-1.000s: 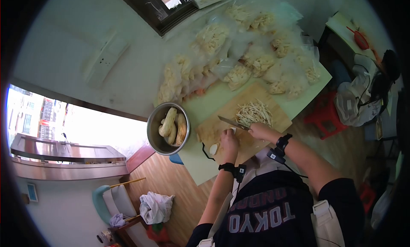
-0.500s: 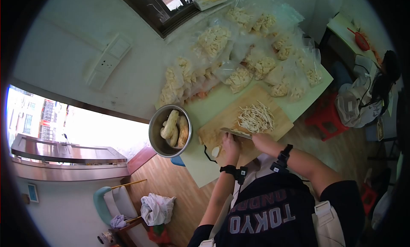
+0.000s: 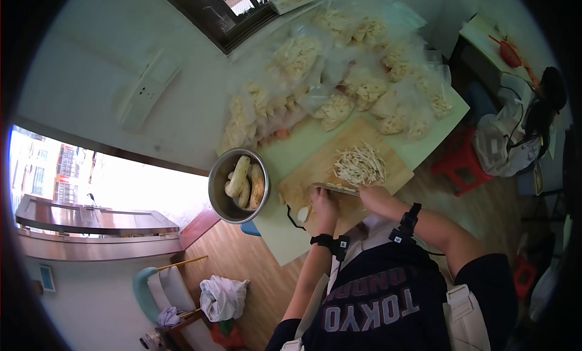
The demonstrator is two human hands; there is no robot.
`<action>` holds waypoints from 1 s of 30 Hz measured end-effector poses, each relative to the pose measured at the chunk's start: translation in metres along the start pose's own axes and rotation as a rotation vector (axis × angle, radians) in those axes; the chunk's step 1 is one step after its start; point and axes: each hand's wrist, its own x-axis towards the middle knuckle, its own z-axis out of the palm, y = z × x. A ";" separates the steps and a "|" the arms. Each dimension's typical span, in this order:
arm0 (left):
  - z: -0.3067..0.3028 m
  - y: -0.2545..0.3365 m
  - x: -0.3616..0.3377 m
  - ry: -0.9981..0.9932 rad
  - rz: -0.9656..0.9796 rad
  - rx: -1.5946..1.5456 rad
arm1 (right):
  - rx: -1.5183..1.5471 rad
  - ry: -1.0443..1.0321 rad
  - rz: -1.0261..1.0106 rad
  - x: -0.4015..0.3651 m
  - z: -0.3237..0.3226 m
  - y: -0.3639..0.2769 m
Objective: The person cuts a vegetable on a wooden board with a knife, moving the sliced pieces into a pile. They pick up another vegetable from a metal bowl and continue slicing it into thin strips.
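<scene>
My right hand is closed round the handle of a kitchen knife, its blade lying across the wooden cutting board. Close to the blade's left end, my left hand rests on the board with its fingers curled; what they press is hidden. Just beyond the blade lies a heap of thin pale vegetable strips. A pale oval slice sits left of my left hand, by the board's black handle.
A steel bowl with several thick pale root-like vegetables stands left of the board. Clear bags of pale cut pieces crowd the far side of the table. A red stool is at the right.
The whole view has shifted slightly. The knife and both hands stay in nearly the same place on the board, and the strip heap looks much the same.
</scene>
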 end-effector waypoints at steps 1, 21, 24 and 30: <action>-0.001 0.000 0.001 0.001 -0.001 0.002 | 0.001 -0.001 -0.002 0.000 0.002 -0.001; -0.008 0.003 0.001 -0.010 0.004 -0.015 | 0.051 -0.020 0.034 0.010 0.007 0.012; -0.012 0.005 0.001 -0.023 0.027 -0.009 | 0.011 -0.027 0.001 -0.005 0.007 0.013; -0.010 0.001 0.001 -0.066 -0.009 -0.036 | 0.000 -0.041 -0.006 -0.005 0.012 0.012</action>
